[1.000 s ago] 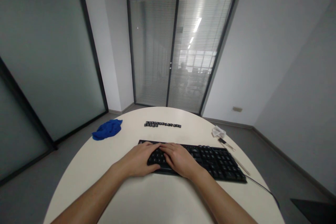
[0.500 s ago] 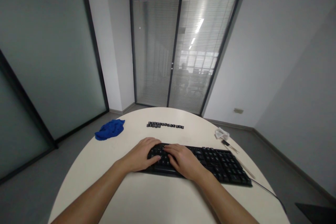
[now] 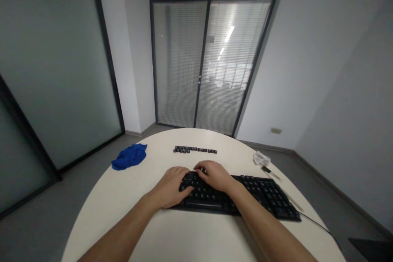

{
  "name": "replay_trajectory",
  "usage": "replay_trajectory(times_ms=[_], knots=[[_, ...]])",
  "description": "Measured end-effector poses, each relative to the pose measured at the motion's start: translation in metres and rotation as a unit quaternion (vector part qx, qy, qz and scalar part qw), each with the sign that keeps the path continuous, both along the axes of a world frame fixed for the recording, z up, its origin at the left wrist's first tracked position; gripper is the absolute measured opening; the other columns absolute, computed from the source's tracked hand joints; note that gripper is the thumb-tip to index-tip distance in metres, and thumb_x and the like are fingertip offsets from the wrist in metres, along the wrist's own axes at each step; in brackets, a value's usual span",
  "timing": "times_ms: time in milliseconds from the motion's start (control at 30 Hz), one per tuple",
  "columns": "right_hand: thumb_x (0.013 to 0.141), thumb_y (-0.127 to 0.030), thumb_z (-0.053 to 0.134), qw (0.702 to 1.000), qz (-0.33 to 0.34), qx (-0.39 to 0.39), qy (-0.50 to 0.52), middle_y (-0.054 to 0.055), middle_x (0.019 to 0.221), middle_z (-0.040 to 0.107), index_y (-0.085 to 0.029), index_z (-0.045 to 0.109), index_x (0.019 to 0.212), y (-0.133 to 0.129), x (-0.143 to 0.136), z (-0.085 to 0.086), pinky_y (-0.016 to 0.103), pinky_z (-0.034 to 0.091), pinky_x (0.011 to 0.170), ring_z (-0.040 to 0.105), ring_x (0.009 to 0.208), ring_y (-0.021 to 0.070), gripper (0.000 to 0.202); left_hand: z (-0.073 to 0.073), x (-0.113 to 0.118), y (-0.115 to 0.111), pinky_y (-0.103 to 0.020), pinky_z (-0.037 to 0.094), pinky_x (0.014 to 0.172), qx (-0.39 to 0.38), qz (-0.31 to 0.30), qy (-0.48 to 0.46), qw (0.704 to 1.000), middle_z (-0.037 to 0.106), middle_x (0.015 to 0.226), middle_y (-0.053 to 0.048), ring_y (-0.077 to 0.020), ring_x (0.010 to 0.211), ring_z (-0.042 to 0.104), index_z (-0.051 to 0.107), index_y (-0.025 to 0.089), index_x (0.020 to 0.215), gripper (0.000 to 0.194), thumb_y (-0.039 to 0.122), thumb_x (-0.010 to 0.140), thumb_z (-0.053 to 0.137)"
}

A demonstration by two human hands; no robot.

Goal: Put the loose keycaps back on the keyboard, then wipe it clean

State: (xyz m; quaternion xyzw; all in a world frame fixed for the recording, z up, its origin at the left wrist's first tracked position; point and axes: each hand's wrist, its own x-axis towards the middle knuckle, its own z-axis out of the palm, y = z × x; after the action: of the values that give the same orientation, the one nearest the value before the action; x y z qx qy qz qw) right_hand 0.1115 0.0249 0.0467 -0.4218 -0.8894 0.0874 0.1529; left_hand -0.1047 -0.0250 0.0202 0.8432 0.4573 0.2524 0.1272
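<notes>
A black keyboard (image 3: 202, 204) lies across the round table. My left hand (image 3: 172, 187) rests on its left end, thumb apart from the fingers and reaching over the keys. My right hand (image 3: 213, 175) is over the keyboard's upper edge, its thumb and fingertips close together; whatever is between them is too small to make out. Beyond the keyboard, small black keycaps (image 3: 195, 149) stand in rows on the table.
A blue cloth (image 3: 129, 156) lies at the table's left edge. On the right are a crumpled white tissue (image 3: 261, 158), a small black-handled tool (image 3: 266, 169) and a thin stick (image 3: 293, 200). The keyboard's cable (image 3: 317, 224) runs off the right edge of the round table (image 3: 138, 245).
My right hand has lifted from the keys toward the keyboard's far edge, its fingers drawn closer together. My left hand stays on the left end. The view has shifted slightly.
</notes>
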Motion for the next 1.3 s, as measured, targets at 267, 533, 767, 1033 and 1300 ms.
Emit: replay_trajectory(times_ms=[267, 533, 767, 1033, 1300], knots=[[0.089, -0.023, 0.054, 0.992, -0.1, -0.023, -0.079, 0.011, 0.107, 0.074, -0.019, 0.061, 0.127, 0.054, -0.028, -0.007, 0.033, 0.047, 0.084, 0.067, 0.103, 0.025, 0.039, -0.009, 0.005, 0.015, -0.038, 0.047, 0.094, -0.051, 0.099, -0.087, 0.99, 0.073, 0.102, -0.007, -0.0243, 0.101, 0.064, 0.07, 0.02, 0.096, 0.033, 0.034, 0.099, 0.041], [0.089, -0.024, 0.054, 0.986, -0.127, -0.004, -0.109, 0.015, 0.118, 0.069, -0.019, 0.054, 0.134, 0.081, -0.057, -0.012, 0.038, 0.047, 0.088, 0.066, 0.106, 0.0281, 0.045, -0.015, 0.006, 0.016, -0.038, 0.047, 0.094, -0.032, 0.097, -0.125, 0.987, 0.071, 0.1, -0.007, -0.0232, 0.1, 0.062, 0.069, 0.019, 0.097, 0.022, 0.026, 0.094, 0.048], [0.095, -0.025, 0.047, 0.982, -0.153, 0.012, -0.113, 0.017, 0.119, 0.067, -0.017, 0.059, 0.127, 0.082, -0.068, -0.016, 0.039, 0.048, 0.088, 0.066, 0.106, 0.0283, 0.036, -0.016, 0.005, 0.017, -0.039, 0.047, 0.095, -0.029, 0.094, -0.118, 0.988, 0.071, 0.1, -0.007, -0.0237, 0.101, 0.061, 0.069, 0.02, 0.098, 0.02, 0.024, 0.093, 0.051], [0.091, -0.019, 0.055, 0.986, -0.149, -0.008, -0.08, 0.015, 0.115, 0.071, -0.017, 0.072, 0.108, 0.077, -0.058, -0.014, 0.034, 0.048, 0.09, 0.066, 0.107, 0.0271, 0.024, -0.021, 0.005, 0.02, -0.038, 0.046, 0.098, -0.036, 0.09, -0.138, 0.986, 0.07, 0.105, -0.008, -0.0228, 0.104, 0.061, 0.068, 0.018, 0.102, 0.023, 0.017, 0.092, 0.047], [0.091, -0.027, 0.062, 0.994, -0.097, -0.032, 0.033, 0.006, 0.104, 0.076, -0.021, 0.072, 0.112, 0.026, -0.026, -0.004, 0.027, 0.05, 0.085, 0.07, 0.096, 0.02, 0.025, -0.024, 0.001, 0.023, -0.037, 0.046, 0.096, -0.037, 0.091, -0.164, 0.982, 0.069, 0.105, -0.007, -0.0221, 0.104, 0.061, 0.066, 0.02, 0.105, 0.025, 0.016, 0.092, 0.045]])
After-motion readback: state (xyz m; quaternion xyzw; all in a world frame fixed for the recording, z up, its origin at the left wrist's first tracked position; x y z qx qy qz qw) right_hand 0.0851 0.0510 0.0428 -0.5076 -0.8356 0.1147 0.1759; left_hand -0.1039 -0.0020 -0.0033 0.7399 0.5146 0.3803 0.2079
